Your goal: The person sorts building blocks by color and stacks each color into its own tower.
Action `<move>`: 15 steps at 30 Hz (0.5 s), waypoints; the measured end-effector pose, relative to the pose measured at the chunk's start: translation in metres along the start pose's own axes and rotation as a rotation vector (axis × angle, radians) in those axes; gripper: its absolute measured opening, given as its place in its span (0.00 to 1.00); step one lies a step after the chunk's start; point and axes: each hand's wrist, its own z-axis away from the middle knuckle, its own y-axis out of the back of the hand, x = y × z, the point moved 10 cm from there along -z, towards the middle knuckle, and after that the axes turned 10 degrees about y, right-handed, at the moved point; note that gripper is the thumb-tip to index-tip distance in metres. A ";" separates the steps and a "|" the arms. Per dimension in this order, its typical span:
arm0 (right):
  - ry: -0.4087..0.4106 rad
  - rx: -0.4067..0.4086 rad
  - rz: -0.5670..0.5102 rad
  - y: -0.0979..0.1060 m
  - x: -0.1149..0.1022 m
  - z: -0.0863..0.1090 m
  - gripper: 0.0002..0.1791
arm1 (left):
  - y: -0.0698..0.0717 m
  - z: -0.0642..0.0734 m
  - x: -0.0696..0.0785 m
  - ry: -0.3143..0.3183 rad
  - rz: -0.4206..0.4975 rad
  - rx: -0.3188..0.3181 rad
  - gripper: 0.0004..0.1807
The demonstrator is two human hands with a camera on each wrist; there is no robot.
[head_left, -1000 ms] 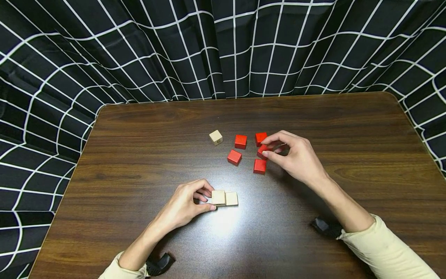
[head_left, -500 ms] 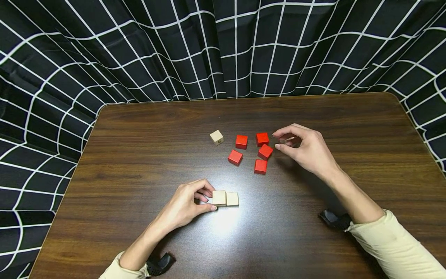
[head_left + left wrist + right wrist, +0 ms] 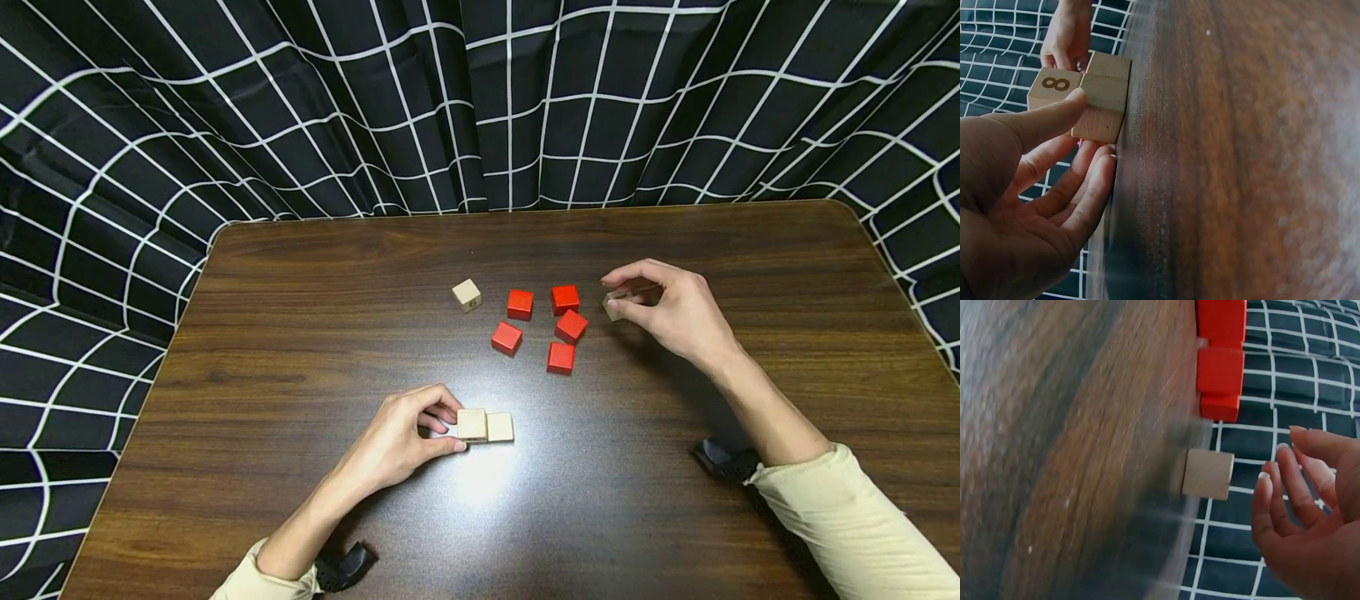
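A wooden number block marked 8 sits on top of a short row of plain-faced wooden blocks. With its thumb on the near side and fingers on the far side, my left hand grips the left end of this little stack. Farther right, my right hand hovers at a single wooden cube, thumb and fingers spread around it. In the right wrist view a gap shows between the fingertips and that cube.
Several red cubes lie loosely grouped left of the right hand. Another wooden cube with a mark on its side rests left of them. The brown table ends at a black gridded curtain.
My right hand has left the red cubes and moved right and slightly back to the wooden cube. A red cube between its fingers now lies free. The left hand stays put.
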 end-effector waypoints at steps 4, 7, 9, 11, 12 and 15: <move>-0.025 -0.018 0.030 0.001 0.007 0.001 0.15 | 0.000 0.000 -0.001 0.006 0.001 0.000 0.18; -0.044 -0.041 0.058 0.001 0.012 0.003 0.16 | -0.001 0.000 -0.001 0.011 0.002 -0.001 0.18; -0.050 -0.053 0.068 0.000 0.015 0.003 0.17 | -0.001 0.000 -0.001 0.013 0.001 0.000 0.18; -0.052 -0.063 0.075 -0.001 0.017 0.003 0.17 | -0.001 0.000 -0.001 0.016 0.002 0.000 0.18; -0.053 -0.068 0.079 -0.001 0.018 0.003 0.17 | -0.001 0.000 -0.001 0.017 0.001 0.000 0.18; -0.050 -0.078 0.089 -0.001 0.021 0.002 0.17 | 0.000 -0.001 -0.001 0.018 0.001 0.001 0.18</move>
